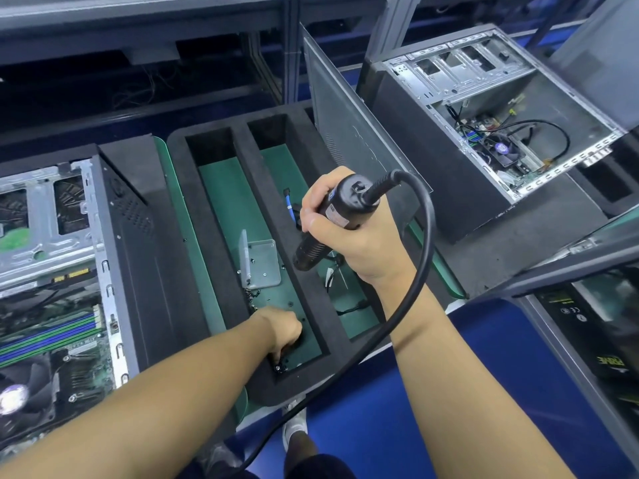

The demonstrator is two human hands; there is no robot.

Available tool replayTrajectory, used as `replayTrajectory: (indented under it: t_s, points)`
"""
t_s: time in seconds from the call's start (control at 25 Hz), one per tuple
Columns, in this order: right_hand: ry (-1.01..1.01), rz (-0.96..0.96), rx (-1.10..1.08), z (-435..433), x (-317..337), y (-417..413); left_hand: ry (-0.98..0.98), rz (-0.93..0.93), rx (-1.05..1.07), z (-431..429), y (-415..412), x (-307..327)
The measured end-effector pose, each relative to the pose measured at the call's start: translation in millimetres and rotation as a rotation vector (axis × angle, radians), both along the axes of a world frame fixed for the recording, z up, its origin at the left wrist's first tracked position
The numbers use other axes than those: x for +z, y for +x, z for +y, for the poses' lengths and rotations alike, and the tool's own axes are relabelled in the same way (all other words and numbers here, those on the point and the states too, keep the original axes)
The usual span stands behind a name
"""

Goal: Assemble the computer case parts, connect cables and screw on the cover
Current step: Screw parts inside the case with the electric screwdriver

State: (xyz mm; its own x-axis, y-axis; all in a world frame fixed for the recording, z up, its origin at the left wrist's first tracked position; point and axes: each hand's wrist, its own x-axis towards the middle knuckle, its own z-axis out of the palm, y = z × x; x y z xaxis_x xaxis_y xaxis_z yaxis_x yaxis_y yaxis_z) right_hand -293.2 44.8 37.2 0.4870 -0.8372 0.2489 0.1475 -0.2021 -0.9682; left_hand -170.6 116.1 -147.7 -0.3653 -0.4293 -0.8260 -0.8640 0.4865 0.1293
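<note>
A black foam tray (pixel 254 160) with two long slots sits in the middle. The left hand (pixel 285 335) reaches down into the left slot, at the near end. Its fingers curl down onto some small screws (pixel 278 367). I cannot tell if it has one pinched yet.

The right hand (pixel 345 233) is above the right slot. It is wrapped tight around a black screwdriver (pixel 340 210), tip pointing down. A thick black cord (pixel 427 236) loops from the tool's top.

A clear plastic piece (pixel 261 262) lies in the left slot. A blue cable (pixel 289 209) lies in the right slot. A dark cover (pixel 339 126) stands at the tray's far right corner. One open case (pixel 52 236) is left of the tray. Another case (pixel 484 108) is behind it on the right.
</note>
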Motion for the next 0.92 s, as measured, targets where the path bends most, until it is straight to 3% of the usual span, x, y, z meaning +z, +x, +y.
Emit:
replayTrajectory:
  t_s: [0.28,0.48,0.68,0.84,0.92]
  points:
    - [0.004,0.009,-0.001,3.5,1.8,-2.9,-0.117,0.011,-0.037,12.4,-9.2,-5.1]
    - [-0.009,0.004,0.001,2.3,2.4,-5.5,-0.037,0.032,0.128,0.0,-3.8,14.0]
    - [-0.055,0.002,0.024,-5.6,23.3,8.1,0.031,0.426,0.801,-40.4,36.3,72.2]
    - [-0.127,-0.092,0.062,-7.2,63.9,49.4,-0.004,1.112,1.63,-38.4,99.3,131.7]
    - [-0.158,-0.166,0.065,-3.3,86.9,76.3,-0.108,1.31,1.759,-22.4,127.8,152.2]
